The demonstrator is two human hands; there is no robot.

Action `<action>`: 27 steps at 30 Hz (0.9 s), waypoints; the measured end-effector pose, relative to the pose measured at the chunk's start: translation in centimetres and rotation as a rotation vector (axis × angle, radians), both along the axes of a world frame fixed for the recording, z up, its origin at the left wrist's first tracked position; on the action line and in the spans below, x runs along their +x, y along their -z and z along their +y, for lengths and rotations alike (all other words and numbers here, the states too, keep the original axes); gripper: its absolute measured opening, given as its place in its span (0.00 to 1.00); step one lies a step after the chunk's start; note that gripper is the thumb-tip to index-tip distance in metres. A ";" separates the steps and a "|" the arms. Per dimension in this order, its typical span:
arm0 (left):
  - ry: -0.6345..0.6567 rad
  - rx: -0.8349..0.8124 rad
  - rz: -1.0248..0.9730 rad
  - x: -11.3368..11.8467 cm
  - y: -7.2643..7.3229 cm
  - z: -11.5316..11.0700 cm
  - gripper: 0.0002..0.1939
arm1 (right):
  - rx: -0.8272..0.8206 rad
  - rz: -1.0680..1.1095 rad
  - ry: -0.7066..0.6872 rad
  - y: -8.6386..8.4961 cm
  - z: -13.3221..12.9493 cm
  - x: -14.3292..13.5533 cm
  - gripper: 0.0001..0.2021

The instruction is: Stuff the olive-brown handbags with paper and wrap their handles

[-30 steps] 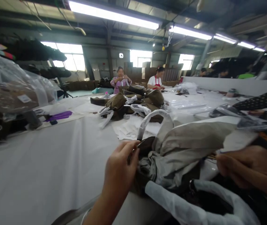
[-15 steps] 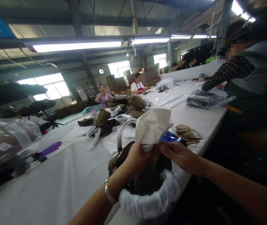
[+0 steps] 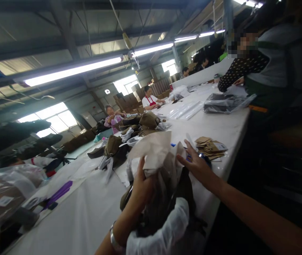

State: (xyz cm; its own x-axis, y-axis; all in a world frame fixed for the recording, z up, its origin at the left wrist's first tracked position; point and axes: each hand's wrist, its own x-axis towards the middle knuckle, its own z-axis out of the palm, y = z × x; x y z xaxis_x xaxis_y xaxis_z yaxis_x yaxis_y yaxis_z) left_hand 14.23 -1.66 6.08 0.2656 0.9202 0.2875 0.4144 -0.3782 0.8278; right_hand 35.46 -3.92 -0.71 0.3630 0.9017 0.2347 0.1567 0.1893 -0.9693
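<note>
Crumpled white tissue paper [image 3: 156,150] stands up out of the mouth of an olive-brown bag [image 3: 185,187] in front of me. My left hand [image 3: 144,184] is closed on the near left part of the paper, thumb up, its lower fingers hidden. On the other side, my right hand [image 3: 197,164] has its fingers apart, with the thumb at the paper's right edge. A bag handle wrapped in white material [image 3: 161,230] curves toward me below both hands. Behind my right fingers, a blue item [image 3: 190,156] is mostly covered.
Several olive-brown bags [image 3: 114,145] with wrapped handles lie farther up the white table [image 3: 87,198]. Brown cardboard tags [image 3: 210,147] are piled at right, near the table edge. Beyond them lies a plastic-wrapped dark package [image 3: 220,102], beside a co-worker [image 3: 280,53]. Purple strips [image 3: 59,194] lie left.
The paper has spread wider and lower over the bag's mouth. My right hand has loosened from a pinch, its fingers now apart. My left hand has shifted a little left and down. The view has tilted.
</note>
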 end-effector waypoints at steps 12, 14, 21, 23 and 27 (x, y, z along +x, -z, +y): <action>0.146 0.113 0.288 0.7 -1.4 -0.7 0.17 | 0.377 0.060 -0.572 -5.2 -2.4 -1.7 0.18; 0.101 0.221 0.279 0.0 -1.0 -0.9 0.19 | 0.434 -0.185 -0.297 -4.3 -3.0 -1.2 0.16; 0.351 0.791 0.690 -4.0 -0.2 -2.2 0.24 | 0.043 -0.649 -0.156 -0.3 -4.4 0.6 0.17; 0.511 0.767 0.796 -4.3 -0.8 -2.6 0.23 | -0.029 -0.587 -0.217 -0.2 -4.1 0.9 0.13; 0.527 0.316 0.968 -3.1 -1.4 -2.7 0.27 | 0.069 -0.377 -0.216 -0.6 -3.8 -0.1 0.12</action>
